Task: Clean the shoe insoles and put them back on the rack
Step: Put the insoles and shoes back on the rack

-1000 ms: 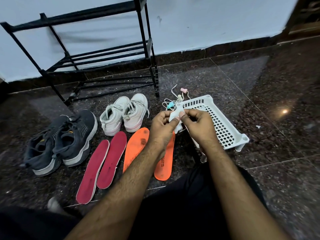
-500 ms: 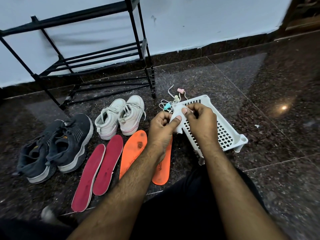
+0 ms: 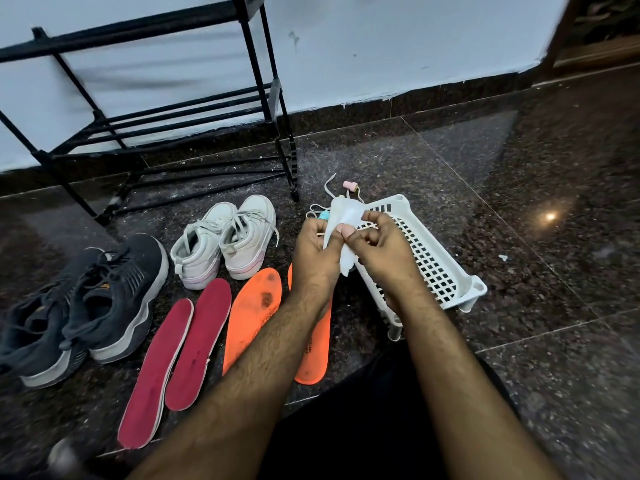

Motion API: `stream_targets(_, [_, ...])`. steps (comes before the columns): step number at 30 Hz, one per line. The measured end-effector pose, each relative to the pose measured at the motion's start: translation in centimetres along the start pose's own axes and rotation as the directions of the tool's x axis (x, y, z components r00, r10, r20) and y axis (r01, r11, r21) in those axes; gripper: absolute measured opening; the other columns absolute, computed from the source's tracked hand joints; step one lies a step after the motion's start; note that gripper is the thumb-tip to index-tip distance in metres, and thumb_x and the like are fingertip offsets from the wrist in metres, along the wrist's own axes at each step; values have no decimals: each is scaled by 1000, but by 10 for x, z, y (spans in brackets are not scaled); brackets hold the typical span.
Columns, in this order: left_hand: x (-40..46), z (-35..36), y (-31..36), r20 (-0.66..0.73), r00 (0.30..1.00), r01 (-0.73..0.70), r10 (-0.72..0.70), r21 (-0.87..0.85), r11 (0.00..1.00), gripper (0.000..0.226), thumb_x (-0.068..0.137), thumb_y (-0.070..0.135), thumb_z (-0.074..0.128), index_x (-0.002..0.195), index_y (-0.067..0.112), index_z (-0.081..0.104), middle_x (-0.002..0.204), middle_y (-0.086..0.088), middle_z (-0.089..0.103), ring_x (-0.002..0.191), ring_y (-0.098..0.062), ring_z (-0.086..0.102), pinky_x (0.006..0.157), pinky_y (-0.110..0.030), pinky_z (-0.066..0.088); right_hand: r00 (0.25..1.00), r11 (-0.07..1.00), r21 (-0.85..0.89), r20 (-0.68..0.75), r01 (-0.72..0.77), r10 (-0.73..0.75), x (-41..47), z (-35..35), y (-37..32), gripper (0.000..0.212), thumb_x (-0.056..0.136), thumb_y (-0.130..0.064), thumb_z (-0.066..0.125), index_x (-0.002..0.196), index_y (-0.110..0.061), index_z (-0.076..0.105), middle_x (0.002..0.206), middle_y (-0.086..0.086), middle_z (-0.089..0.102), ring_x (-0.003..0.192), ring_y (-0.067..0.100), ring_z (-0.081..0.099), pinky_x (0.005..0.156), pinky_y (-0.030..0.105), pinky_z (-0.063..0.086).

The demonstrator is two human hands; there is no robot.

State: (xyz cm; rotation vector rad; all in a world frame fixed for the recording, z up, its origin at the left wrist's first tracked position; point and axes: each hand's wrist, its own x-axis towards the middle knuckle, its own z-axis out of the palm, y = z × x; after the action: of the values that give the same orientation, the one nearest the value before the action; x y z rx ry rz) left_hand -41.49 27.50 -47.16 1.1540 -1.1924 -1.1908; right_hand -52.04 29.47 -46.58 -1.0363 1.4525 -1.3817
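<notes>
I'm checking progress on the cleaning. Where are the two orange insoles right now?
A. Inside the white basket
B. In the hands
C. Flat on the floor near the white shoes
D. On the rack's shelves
C: both orange insoles lie on the floor just in front of the white shoes.

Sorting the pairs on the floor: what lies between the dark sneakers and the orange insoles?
In the head view, the two red insoles lie side by side on the floor between the dark sneakers and the orange insoles.

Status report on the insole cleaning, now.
Left hand and right hand both pinch small white wipe. Two red foam insoles, two orange insoles on dark floor, untouched. Black metal rack bare. No obstruction.
</notes>
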Motion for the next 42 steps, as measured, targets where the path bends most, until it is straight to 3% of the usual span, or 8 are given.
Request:
stream_targets(3, [2, 3, -2, 20, 999, 32, -32, 11, 999, 16, 101, 25, 61, 93, 17, 49, 70, -13, 66, 50, -20, 57, 36, -24, 41, 999, 995, 86, -31, 45, -42, 4, -3, -3, 43, 88, -17, 73, 126, -14, 53, 77, 5, 68, 69, 24, 67, 70, 34, 57])
stream_targets(8, [3, 11, -9, 55, 998, 33, -36, 49, 998, 25, 85, 49, 64, 87, 25, 57, 78, -8, 69, 68, -23, 61, 63, -42, 51, 985, 997, -39, -152, 71, -76, 13, -10, 3, 28, 88, -18, 73, 113, -21, 60, 69, -3, 64, 54, 4, 55, 59, 26, 46])
stream_targets(14, [9, 15, -14, 102, 985, 153, -138, -165, 974, 10, 95, 11, 68, 100, 7, 60, 90, -21, 72, 70, -20, 66, 67, -27, 53, 964, 983, -174, -245, 58, -100, 23, -21, 7, 26, 85, -26, 74, 103, -33, 56, 77, -9, 64, 65, 11, 61, 73, 40, 56])
stream_targets(19, [10, 17, -10, 107, 990, 109, -91, -180, 977, 29, 95, 0, 64, 115, 11, 46, 73, -5, 68, 60, -11, 64, 59, -21, 51, 957, 949, -294, -223, 117, -187, 26, -27, 7, 13, 84, -21, 70, 90, -29, 63, 87, -8, 68, 68, 4, 58, 72, 36, 55])
stream_targets(23, [16, 9, -14, 255, 966, 60, -41, -65, 996, 26, 90, -4, 68, 109, 13, 64, 81, -6, 66, 72, -14, 61, 71, -26, 51, 970, 946, -292, -153, 140, -190, 28, -35, 2, 12, 89, -11, 66, 93, -22, 70, 82, -9, 69, 57, -4, 56, 63, 23, 47])
stream_targets(30, [33, 12, -22, 240, 970, 17, -34, 73, 997, 31, 84, -7, 73, 110, 9, 69, 101, -21, 74, 87, -22, 68, 88, -38, 58, 991, 965, -234, 92, 116, -97, 32, -44, 3, 27, 87, 1, 69, 110, -14, 68, 99, 1, 72, 95, 15, 69, 93, 34, 56])
stream_targets(36, [46, 22, -36, 172, 982, -129, 72, 348, 929, 8, 84, 14, 79, 88, 9, 74, 72, 1, 67, 63, -5, 54, 64, -18, 48, 990, 888, -454, -82, 65, -114, 44, -48, 5, 22, 86, -7, 73, 102, -22, 71, 87, -6, 68, 72, 5, 59, 76, 19, 53])
stream_targets(42, [54, 38, -39, 203, 979, -73, 25, 236, 969, 19, 95, 17, 67, 77, 14, 63, 67, 13, 56, 62, -1, 47, 64, -23, 41, 973, 916, -400, -200, 28, -117, 61, -54, 8, 5, 87, -21, 72, 84, -24, 70, 79, -7, 71, 79, 14, 68, 80, 36, 58])
